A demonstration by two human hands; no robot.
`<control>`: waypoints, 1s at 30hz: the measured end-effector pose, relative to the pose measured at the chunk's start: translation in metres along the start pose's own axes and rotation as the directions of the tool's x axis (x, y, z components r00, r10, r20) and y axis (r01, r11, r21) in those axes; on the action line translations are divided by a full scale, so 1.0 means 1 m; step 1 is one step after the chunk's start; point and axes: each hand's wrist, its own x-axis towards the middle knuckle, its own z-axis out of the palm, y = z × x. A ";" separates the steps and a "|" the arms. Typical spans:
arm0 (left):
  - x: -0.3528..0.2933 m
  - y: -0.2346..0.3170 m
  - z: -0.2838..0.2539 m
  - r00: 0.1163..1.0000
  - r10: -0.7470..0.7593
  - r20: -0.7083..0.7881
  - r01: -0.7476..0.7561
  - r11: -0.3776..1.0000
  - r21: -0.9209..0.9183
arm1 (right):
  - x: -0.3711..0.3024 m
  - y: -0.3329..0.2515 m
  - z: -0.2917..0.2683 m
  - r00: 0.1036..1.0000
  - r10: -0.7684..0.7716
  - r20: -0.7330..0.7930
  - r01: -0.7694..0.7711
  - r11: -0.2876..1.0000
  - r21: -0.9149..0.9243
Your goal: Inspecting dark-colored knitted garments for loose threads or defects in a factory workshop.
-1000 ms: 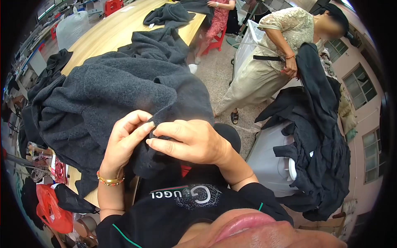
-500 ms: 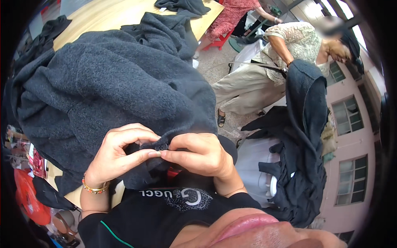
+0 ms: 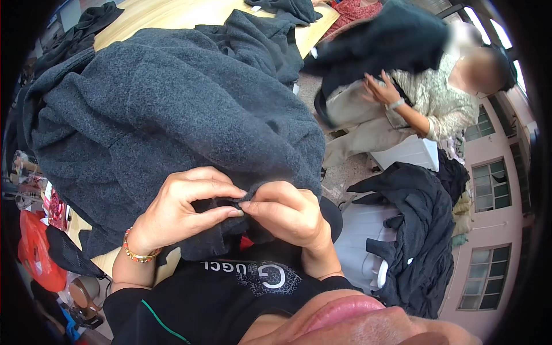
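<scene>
Garment workshop: grey cloth (image 3: 172, 103) over wooden worktable (image 3: 146, 14), white bin (image 3: 353, 233) heaped with dark garments (image 3: 428, 230).

Pale wood-grained tabletop (image 3: 167, 14) at the upper left, speckled floor (image 3: 308, 92) beyond its edge, pinkish wall (image 3: 489, 230) bending down the right, at least 3 paned windows (image 3: 491, 184) in it, bright strips of light (image 3: 499, 30) above.

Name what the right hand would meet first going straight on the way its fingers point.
The right hand would probably first meet the dark grey cloth at its fingertips, then the left hand just beyond; depth there is unclear.
</scene>
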 end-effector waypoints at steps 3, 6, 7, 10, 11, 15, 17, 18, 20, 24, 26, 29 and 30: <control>0.000 -0.001 0.004 1.000 0.005 -0.025 -0.005 1.000 0.005 | 0.002 -0.002 -0.002 0.999 0.005 -0.042 -0.005 1.000 0.005; 0.000 -0.002 0.004 0.998 0.064 0.011 -0.064 0.997 0.048 | -0.002 -0.004 0.003 0.993 0.011 -0.120 -0.011 1.000 0.004; 0.000 -0.002 0.004 0.995 0.096 0.019 -0.097 0.993 0.071 | -0.001 -0.003 0.004 0.992 0.018 -0.128 -0.016 1.000 0.017; -0.001 0.003 0.005 0.990 0.139 0.038 -0.143 0.967 0.209 | -0.003 0.000 -0.002 0.998 0.030 -0.048 -0.027 0.998 0.054; 0.000 0.004 0.006 0.985 0.169 0.047 -0.175 0.955 0.238 | -0.005 0.000 -0.006 0.995 0.101 0.014 -0.102 0.989 0.111; -0.001 0.009 0.012 0.961 0.274 0.039 -0.274 0.924 0.265 | -0.010 0.002 -0.015 0.979 0.186 0.086 -0.202 0.950 0.239; -0.001 0.008 0.015 0.956 0.291 0.045 -0.292 0.922 0.253 | -0.010 0.004 -0.019 0.979 0.188 0.086 -0.205 0.933 0.296; 0.000 0.008 0.017 0.955 0.294 0.041 -0.295 0.924 0.244 | -0.011 0.004 -0.021 0.979 0.189 0.074 -0.202 0.933 0.299; 0.000 0.008 0.018 0.953 0.297 0.061 -0.303 0.924 0.233 | -0.013 0.003 -0.024 0.966 0.230 0.120 -0.259 0.887 0.382; 0.001 0.010 0.021 0.956 0.279 0.087 -0.291 0.937 0.193 | -0.015 0.006 -0.028 0.967 0.217 0.136 -0.253 0.884 0.392; 0.002 0.009 0.021 0.954 0.288 0.088 -0.300 0.934 0.192 | -0.015 0.006 -0.030 0.950 0.249 0.191 -0.309 0.840 0.447; 0.002 0.008 0.020 0.955 0.290 0.068 -0.298 0.933 0.202 | -0.016 0.007 -0.023 0.961 0.239 0.142 -0.277 0.861 0.426; 0.002 0.007 0.019 0.959 0.279 0.056 -0.285 0.934 0.216 | -0.016 0.008 -0.021 0.964 0.234 0.125 -0.266 0.864 0.429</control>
